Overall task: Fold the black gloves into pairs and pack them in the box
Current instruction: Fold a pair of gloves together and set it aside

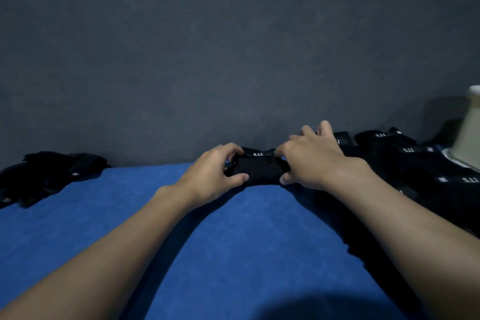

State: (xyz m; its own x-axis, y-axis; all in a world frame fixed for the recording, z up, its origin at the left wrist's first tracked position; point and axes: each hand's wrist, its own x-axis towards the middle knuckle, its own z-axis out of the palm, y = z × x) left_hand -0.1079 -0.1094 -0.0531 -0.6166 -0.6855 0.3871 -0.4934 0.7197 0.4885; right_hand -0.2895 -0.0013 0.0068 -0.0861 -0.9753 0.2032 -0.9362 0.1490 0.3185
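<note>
Head view: gloves (258, 170) between left hand (214, 173) and right hand (313, 161) fingers.

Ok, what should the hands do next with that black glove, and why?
Probably slide the folded glove bundle right, beside the folded pairs. Both the left hand and right hand grip it, it looks folded already, and finished ones line up there.

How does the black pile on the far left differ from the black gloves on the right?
The left pile is a loose, tangled heap; the right gloves lie flat in neat rows. White 5.11 labels show on the right gloves; none is readable on the left pile. Both are black and rest on the blue surface.
</note>
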